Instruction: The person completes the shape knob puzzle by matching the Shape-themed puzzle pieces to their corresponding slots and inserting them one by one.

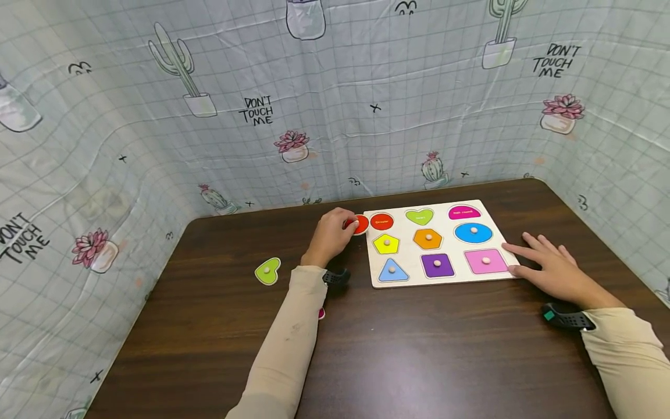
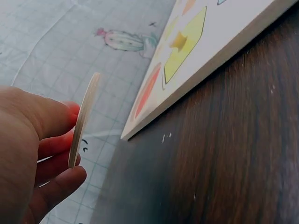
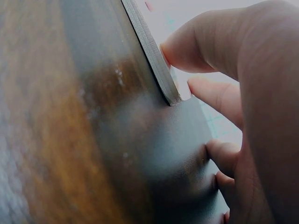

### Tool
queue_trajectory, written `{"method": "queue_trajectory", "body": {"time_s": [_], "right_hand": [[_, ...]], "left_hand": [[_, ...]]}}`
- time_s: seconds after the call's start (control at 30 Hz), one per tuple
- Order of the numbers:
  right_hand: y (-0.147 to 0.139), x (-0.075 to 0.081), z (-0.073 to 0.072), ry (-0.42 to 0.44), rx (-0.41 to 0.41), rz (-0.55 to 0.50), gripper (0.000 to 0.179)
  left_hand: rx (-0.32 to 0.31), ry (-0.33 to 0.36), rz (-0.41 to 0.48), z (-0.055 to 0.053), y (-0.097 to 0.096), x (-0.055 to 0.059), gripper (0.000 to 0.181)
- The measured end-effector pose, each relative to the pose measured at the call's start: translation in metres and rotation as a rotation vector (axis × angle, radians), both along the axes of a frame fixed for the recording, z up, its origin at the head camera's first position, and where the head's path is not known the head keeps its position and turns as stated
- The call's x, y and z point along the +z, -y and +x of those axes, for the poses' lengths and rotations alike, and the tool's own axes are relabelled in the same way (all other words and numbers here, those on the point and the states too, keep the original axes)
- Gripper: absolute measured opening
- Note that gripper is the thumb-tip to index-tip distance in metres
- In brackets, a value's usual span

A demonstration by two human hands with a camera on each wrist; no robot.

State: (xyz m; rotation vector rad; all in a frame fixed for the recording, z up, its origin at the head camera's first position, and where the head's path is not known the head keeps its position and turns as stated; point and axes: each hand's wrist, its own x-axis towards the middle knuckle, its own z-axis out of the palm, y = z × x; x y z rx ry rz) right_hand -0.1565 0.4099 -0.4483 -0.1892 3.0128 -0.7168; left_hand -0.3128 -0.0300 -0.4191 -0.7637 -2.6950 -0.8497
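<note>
The left hand pinches the red circle piece between thumb and curled fingers, just beside the far left corner of the shape puzzle board. In the left wrist view the piece is tilted nearly on edge, apart from the board. The right hand is spread with fingers extended, its thumb and forefinger touching the board's right edge by the near right corner; it grasps nothing.

The board lies near the far edge of the dark wooden surface, right of its middle. Along the board's far edge run three knobless places: red "Circular", green heart and magenta "Half round". Knobbed pieces fill the middle row: yellow pentagon, orange hexagon, blue oval. Along the near edge sit the light blue triangle, purple square and pink rectangle.

Toward the surface's left edge lies a green heart piece; a magenta piece is mostly hidden by the left sleeve.
</note>
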Motion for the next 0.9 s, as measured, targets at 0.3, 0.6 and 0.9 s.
{"method": "queue_trajectory", "body": {"time_s": [0.3, 0.6, 0.9], "right_hand": [[0.0, 0.002, 0.0, -0.005, 0.003, -0.007, 0.06], [0.002, -0.001, 0.002, -0.001, -0.004, -0.008, 0.061], [0.003, 0.002, 0.0, -0.003, -0.008, -0.012, 0.061]], "left_hand": [[0.004, 0.0, -0.009, -0.003, -0.016, 0.001, 0.018], [0.017, 0.012, 0.007, -0.006, -0.023, -0.006, 0.019], [0.028, 0.011, 0.036, -0.012, -0.035, -0.006, 0.021]]}}
